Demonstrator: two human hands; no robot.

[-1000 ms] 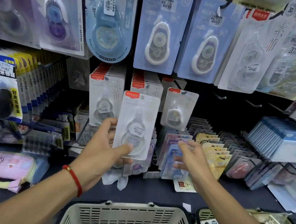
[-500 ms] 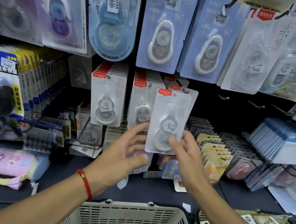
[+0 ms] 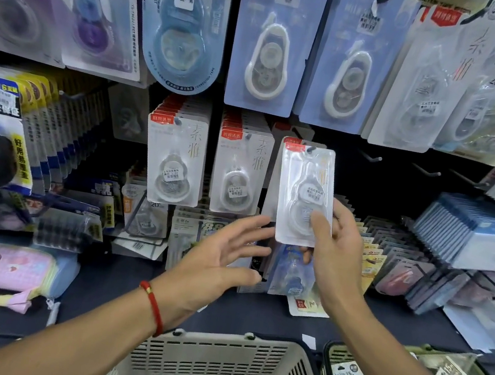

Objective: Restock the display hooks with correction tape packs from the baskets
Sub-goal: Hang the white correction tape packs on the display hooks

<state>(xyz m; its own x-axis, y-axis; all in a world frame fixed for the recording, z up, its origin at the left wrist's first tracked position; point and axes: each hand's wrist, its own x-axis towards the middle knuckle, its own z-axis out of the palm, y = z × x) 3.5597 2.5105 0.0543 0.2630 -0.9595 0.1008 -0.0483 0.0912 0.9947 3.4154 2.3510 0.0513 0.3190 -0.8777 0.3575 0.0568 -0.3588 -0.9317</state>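
Nearest you sits the pale slotted basket (image 3: 216,369), with a second basket (image 3: 331,355) at its right holding more packets. Above them, your left hand (image 3: 214,258) is spread wide with its fingers straight, holding nothing, its fingertips just short of the pack's lower left edge. Your right hand (image 3: 334,246) pinches the correction tape pack (image 3: 304,195) low down, thumb across the front of the blister and fingers behind the card. Expect the pack to be light, with a stiff card back and a slick, springy clear shell (squeeze the bubble hard and it may dent), so a hold on the flat lower card looks safest. Its long axis runs upright, red header and hang hole at the top, printed face toward you, leaning very slightly. The hole sits right at the tip of the third hook (image 3: 310,148); whether it is fully threaded you cannot tell. Further back, two fuller hooks of the same packs (image 3: 177,159) hang to the left, and bare hooks (image 3: 370,157) stand to the right.
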